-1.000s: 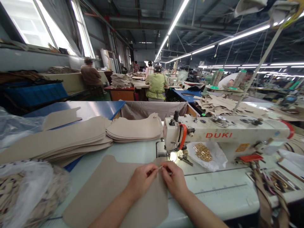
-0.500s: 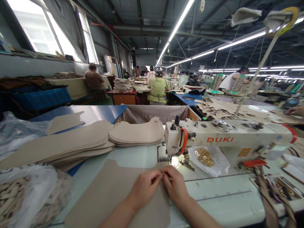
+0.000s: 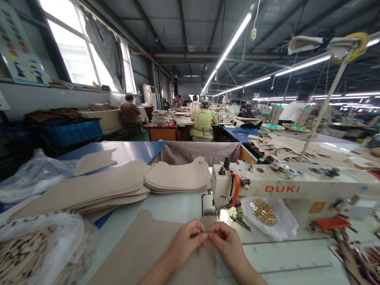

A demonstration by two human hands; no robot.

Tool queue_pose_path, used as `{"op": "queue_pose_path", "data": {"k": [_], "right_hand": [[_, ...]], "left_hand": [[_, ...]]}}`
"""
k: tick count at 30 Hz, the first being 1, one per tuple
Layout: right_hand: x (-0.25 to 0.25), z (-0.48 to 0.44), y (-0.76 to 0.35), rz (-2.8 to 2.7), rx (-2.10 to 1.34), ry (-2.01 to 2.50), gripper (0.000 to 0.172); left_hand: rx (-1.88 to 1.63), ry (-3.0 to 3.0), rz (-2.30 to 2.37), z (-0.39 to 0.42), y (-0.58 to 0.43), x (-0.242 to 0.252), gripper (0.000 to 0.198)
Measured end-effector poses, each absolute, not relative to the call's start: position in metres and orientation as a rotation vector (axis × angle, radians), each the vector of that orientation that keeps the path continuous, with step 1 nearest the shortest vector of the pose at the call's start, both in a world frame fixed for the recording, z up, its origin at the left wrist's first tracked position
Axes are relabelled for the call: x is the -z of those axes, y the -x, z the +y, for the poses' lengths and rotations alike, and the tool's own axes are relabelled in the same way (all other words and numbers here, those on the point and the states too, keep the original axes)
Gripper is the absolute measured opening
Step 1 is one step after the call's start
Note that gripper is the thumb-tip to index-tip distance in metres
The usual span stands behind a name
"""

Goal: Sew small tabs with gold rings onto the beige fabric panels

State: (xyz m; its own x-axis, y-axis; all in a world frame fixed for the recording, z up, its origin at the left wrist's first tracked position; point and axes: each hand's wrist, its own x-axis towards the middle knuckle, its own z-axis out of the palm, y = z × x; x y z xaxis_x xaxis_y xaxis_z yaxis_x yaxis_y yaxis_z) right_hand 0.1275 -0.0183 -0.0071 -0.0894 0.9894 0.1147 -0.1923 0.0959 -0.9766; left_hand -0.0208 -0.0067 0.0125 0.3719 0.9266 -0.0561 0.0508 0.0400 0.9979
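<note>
Fingertips of the left hand (image 3: pixel 188 241) and right hand (image 3: pixel 228 244) meet, pinching something too small to identify over a flat beige panel (image 3: pixel 142 253).

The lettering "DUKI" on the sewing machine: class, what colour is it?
Red, printed on the cream-white sewing machine arm; the head view shows the lettering clearly.

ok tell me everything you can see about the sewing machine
The sewing machine is an off-white, worn industrial model with DUKI in red on its long horizontal arm. Its head, at the left end, has an orange-red guard and a small lit lamp by the needle. Black knobs and metal discs sit on top. It stands on the pale table, its needle end just above the beige panel. Neither hand touches it.
</note>
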Motion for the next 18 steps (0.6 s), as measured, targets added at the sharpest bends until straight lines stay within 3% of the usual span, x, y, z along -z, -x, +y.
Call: {"op": "queue_pose_path", "data": {"k": [7, 18], "right_hand": [[0.006, -0.014, -0.130, -1.010, -1.472, 0.908, 0.032], [0.018, -0.014, -0.126, -1.211, -1.299, 0.995, 0.038]], "left_hand": [[-0.919, -1.217, 0.967, -0.001, 0.022, -0.010, 0.051], [-0.839, -1.252, 0.915, 0.000, 0.024, -0.006, 0.026]]}}
